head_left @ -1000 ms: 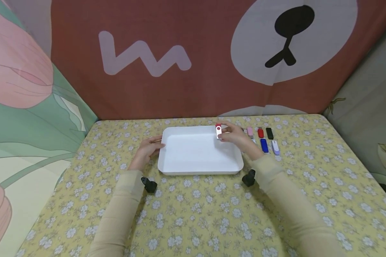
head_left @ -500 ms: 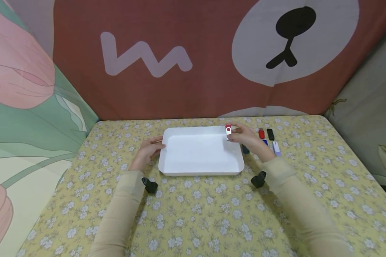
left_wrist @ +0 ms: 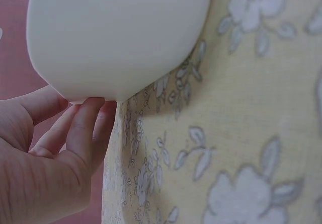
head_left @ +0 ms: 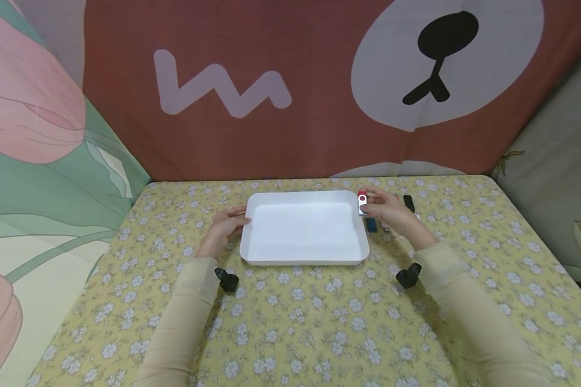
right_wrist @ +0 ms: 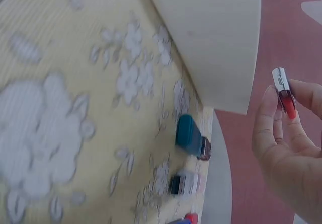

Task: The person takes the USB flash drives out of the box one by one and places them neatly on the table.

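A shallow white tray (head_left: 304, 263) lies on the flowered tablecloth. At its left end, my left hand (head_left: 222, 228) holds the rim, thumb at the top edge; in the left wrist view its fingertips (left_wrist: 93, 102) meet the tray's end wall (left_wrist: 121, 38). Over the right end, my right hand (head_left: 389, 209) pinches a red USB flash drive (head_left: 362, 203) with a silver swivel cover. The right wrist view has this flash drive (right_wrist: 283, 90) raised between thumb and fingers, beside the tray's wall (right_wrist: 211, 43).
Just right of the tray lies a teal flash drive (right_wrist: 188, 134). Beyond it are a pale one (right_wrist: 187, 181) and a red one (right_wrist: 191, 217). A black flash drive (head_left: 409, 203) lies farther right. My right hand hides others. A printed curtain (head_left: 213, 145) hangs behind the table.
My right hand has moved right with the red flash drive, from over the tray's inside to its right rim, covering more of the drives. The left hand stays on the tray.
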A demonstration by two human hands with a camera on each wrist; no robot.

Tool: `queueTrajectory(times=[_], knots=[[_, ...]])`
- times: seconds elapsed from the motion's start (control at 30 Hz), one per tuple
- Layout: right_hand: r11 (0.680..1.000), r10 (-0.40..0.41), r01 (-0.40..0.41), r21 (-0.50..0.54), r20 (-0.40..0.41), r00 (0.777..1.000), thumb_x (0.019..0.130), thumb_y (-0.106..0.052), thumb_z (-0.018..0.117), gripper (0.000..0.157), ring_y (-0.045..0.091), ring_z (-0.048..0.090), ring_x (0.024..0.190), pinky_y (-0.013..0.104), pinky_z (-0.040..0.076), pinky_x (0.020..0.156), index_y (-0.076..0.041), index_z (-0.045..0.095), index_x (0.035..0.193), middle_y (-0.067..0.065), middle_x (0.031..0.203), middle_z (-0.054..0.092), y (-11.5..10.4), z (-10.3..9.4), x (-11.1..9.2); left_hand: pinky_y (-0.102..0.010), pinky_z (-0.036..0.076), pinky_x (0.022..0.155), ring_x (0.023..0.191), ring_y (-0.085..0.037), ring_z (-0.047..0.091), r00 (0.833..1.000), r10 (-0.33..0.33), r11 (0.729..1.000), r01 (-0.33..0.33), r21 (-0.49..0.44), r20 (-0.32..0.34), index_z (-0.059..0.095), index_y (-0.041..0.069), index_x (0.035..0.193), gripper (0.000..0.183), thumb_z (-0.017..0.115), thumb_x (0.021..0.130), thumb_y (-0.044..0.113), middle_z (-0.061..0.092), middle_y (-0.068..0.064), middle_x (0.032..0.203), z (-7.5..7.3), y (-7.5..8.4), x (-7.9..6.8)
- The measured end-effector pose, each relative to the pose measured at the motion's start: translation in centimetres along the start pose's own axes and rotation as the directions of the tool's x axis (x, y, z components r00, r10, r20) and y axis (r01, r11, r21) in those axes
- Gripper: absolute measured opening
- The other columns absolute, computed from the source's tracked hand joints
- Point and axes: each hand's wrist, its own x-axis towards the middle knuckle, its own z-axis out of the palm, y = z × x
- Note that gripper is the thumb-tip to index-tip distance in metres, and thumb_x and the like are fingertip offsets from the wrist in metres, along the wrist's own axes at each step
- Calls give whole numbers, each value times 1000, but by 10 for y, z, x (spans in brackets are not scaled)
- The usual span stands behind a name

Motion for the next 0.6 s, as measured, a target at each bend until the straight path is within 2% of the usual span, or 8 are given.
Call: queueTrajectory(times=[0.2,0.33,0.37,0.47,0.53,0.6], knots=[[999,-4,3,-42,-20,1000,96,-19,56,62,12,56,100,46,47,100,-10,29,151,24,137,41,4,-9,-8,-20,53,85,128,-27,51,1000,1,1000,-1,-6,2,46,11,142,51,58,93,6,47,-14,145,0,1,-1],[998,3,-4,-61,-14,1000,97,-22,55,61,5,56,94,39,51,91,-11,29,151,22,136,41,10,-16,-12,-21,53,87,128,-27,51,1000,4,1000,-4,-4,1,46,11,142,51,58,93,6,47,-14,145,0,1,-2],[998,6,-7,-65,-15,1000,97,-23,55,60,4,57,91,36,52,86,-12,30,150,20,133,43,11,-17,-13,-20,53,87,128,-27,51,1000,5,1000,-5,-3,-1,46,11,142,51,58,93,6,47,-14,145,1,1,-2],[999,1,-2,-54,-8,1000,96,-25,56,60,2,57,87,29,52,80,-9,31,149,9,119,50,16,-23,-16,-19,53,84,128,-27,51,1000,4,1000,-4,0,-7,46,11,142,51,58,93,6,47,-14,145,0,1,-2],[999,-11,11,-32,-2,1000,96,-23,57,61,0,56,86,25,52,78,-6,31,148,2,109,50,19,-26,-17,-17,53,82,128,-27,52,1000,2,1000,-2,1,-11,46,11,142,51,57,93,5,47,-14,145,0,1,-2],[1000,-23,23,-3,7,1000,96,-21,56,60,-2,55,87,21,51,81,-2,30,147,-3,107,50,22,-28,-19,-17,53,80,128,-26,52,1000,-1,1000,1,-1,-16,46,11,142,50,57,93,5,48,-14,145,1,0,-2]])
